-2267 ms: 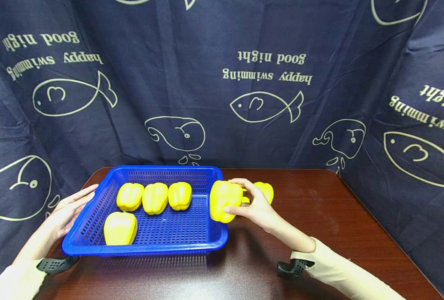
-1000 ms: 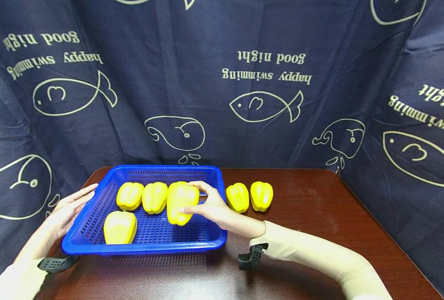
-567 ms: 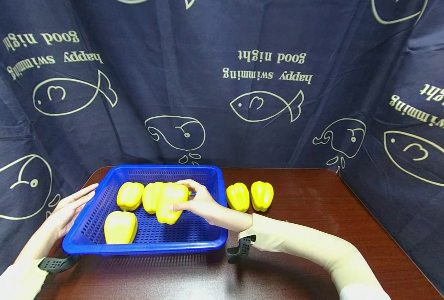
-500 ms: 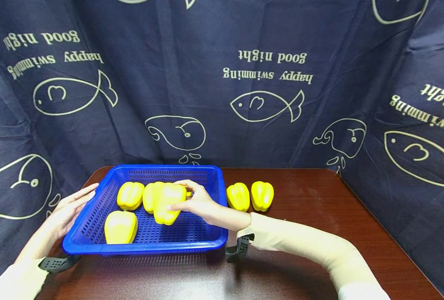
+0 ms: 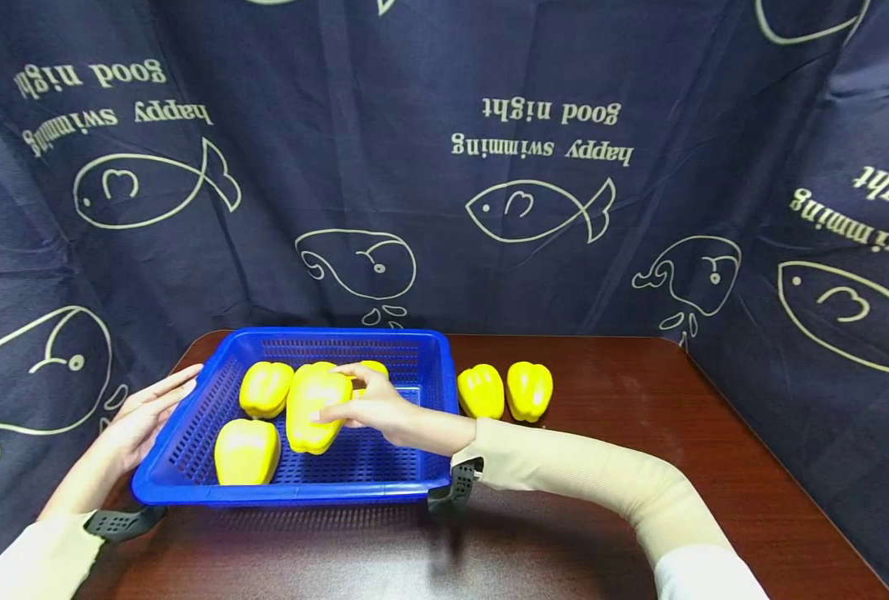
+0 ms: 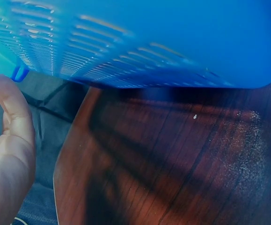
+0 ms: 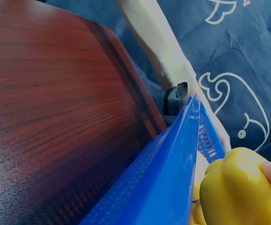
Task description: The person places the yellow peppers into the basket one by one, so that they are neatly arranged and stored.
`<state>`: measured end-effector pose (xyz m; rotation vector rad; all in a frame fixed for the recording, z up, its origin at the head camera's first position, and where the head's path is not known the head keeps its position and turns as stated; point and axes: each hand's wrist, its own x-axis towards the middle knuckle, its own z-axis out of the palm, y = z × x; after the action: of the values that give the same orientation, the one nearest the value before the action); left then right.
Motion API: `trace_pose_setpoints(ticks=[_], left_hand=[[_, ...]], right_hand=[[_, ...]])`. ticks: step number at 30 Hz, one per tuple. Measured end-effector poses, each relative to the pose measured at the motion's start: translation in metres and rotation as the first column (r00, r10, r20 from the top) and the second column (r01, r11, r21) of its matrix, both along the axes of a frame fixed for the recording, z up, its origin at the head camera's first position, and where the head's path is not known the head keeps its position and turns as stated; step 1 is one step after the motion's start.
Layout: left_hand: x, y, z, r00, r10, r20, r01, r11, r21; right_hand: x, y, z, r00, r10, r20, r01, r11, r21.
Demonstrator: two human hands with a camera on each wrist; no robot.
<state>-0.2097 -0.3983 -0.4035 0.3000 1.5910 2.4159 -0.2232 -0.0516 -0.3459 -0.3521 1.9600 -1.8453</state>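
Observation:
My right hand [image 5: 377,408] holds a yellow bell pepper [image 5: 311,417] over the blue basket [image 5: 287,493], thumb on its near side. In the right wrist view, this bell pepper [image 7: 238,187] shows beside the basket wall, with one digit on it. Other yellow peppers lie in the basket: one at back left [image 5: 266,389], one at front left [image 5: 247,452], and one [image 5: 375,367] partly behind my right hand. The held pepper largely hides another. My left hand [image 5: 138,423] rests against the basket's left side, fingers extended; in the left wrist view a fingertip touches the rim.
Two more yellow peppers, a left one [image 5: 481,392] and a right one [image 5: 530,391], lie on the brown table [image 5: 631,417] right of the basket. A dark blue curtain [image 5: 429,283] printed with fish stands behind and around the table.
My right hand has carried the bell pepper leftward from the basket's right rim to over its middle-left. My left hand has stayed at the basket's left side. The view shifts slightly.

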Motion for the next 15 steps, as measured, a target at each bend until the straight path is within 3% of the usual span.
trace_pose_setpoints(ticks=[15], left_hand=[[0.001, 0.001, 0.003, 1.0, 0.008, 0.018, -0.008, 1.0, 0.017]], right_hand=[[-0.009, -0.017, -0.016, 0.998, 0.017, 0.055, -0.021, 0.998, 0.067]])
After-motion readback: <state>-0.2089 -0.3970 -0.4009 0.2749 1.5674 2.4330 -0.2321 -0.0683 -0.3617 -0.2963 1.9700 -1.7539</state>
